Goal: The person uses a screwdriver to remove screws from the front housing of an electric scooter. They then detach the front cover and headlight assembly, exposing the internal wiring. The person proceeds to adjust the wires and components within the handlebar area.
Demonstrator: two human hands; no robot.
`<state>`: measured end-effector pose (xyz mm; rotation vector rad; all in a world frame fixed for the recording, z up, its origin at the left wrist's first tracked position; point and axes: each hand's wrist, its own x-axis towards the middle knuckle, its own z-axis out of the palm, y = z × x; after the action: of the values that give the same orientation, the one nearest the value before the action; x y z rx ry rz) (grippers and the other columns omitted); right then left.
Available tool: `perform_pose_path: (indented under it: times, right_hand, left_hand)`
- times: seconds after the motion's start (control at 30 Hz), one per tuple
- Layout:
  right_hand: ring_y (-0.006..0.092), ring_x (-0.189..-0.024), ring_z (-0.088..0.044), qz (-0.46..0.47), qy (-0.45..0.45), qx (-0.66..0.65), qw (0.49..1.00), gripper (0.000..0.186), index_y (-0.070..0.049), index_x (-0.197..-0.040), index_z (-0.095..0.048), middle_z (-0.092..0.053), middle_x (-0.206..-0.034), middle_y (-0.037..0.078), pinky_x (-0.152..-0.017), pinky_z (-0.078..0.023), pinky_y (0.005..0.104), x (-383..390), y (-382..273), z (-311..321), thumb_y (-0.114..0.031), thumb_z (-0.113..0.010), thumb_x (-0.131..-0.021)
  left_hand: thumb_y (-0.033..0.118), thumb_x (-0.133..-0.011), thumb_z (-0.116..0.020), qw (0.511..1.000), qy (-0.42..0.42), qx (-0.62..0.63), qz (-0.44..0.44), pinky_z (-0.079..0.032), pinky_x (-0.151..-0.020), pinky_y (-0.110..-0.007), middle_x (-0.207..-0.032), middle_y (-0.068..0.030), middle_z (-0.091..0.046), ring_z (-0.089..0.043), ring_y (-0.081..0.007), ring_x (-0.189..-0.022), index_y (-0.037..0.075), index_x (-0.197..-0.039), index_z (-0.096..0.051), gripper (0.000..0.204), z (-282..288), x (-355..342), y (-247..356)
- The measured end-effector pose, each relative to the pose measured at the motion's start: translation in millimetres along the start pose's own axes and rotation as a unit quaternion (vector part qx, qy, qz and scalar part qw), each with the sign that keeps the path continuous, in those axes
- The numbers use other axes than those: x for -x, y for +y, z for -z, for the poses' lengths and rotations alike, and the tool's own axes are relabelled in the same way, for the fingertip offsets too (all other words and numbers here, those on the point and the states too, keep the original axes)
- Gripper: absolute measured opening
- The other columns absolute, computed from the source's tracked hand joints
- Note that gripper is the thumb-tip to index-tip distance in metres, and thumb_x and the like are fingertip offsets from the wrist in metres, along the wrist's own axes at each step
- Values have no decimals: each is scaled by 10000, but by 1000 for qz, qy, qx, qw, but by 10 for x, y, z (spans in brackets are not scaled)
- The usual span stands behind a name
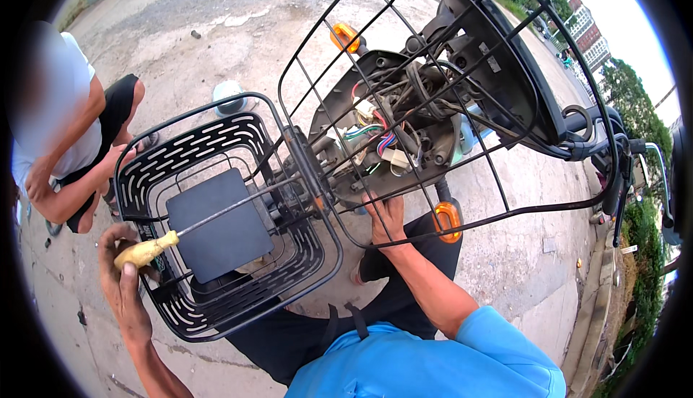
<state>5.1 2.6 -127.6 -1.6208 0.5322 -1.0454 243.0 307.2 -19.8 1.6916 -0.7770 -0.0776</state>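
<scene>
My left hand (127,282) is closed around the yellow handle of a screwdriver (146,251). Its long metal shaft crosses the black basket (193,333) and reaches the bracket between the basket and a scooter's front end. A flat dark square plate (220,225) sits inside the basket. My right hand (387,219) grips the lower edge of the scooter's front cowl (346,197), seen through a black wire frame (451,221); some fingertips are hidden. Coloured wires and white connectors (397,157) lie exposed inside the cowl.
Orange turn signals, one above (345,37) and one below (447,222), stick out from the scooter. A person (65,123) crouches at the left, an arm near the basket's rim. Behind the basket stands a pale round container (229,97). Handlebar and brake lever (658,174) extend right.
</scene>
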Motion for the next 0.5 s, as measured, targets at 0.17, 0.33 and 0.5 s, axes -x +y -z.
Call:
perform_pose_path:
  times: [0.17, 0.33, 0.5]
  right_hand:
    - [134, -903, -493, 7, -11, 10, 1000, 178, -20, -1066, -546, -536, -976, 25, -832, -425, 305, -23, -44, 4, -109, -635, -940]
    - [138, -911, -497, 38, 4, 17, 999, 215, -22, -1108, -527, -534, -999, 28, -841, -429, 307, -24, 5, -8, -98, -635, -938]
    - [145, -938, -519, 15, 5, -8, 1000, 234, -11, -1118, -538, -554, -1019, 39, -845, -435, 312, -18, -26, -21, -99, -643, -929]
  left_hand:
    - [209, -1034, -500, 993, -31, -55, -103, -430, -659, -250, -1085, -81, -436, -491, -115, -801, 26, -1121, -526, 204, 164, 30, -171]
    - [295, -1056, -479, 997, 35, -62, 15, -330, -494, -199, -953, -38, -530, -417, -57, -583, 1, -1059, -585, 313, 179, 87, -179]
    - [335, -1036, -495, 999, 26, 1, 33, -369, -506, -214, -913, -47, -554, -500, -75, -647, 3, -1110, -568, 347, 98, 20, 35]
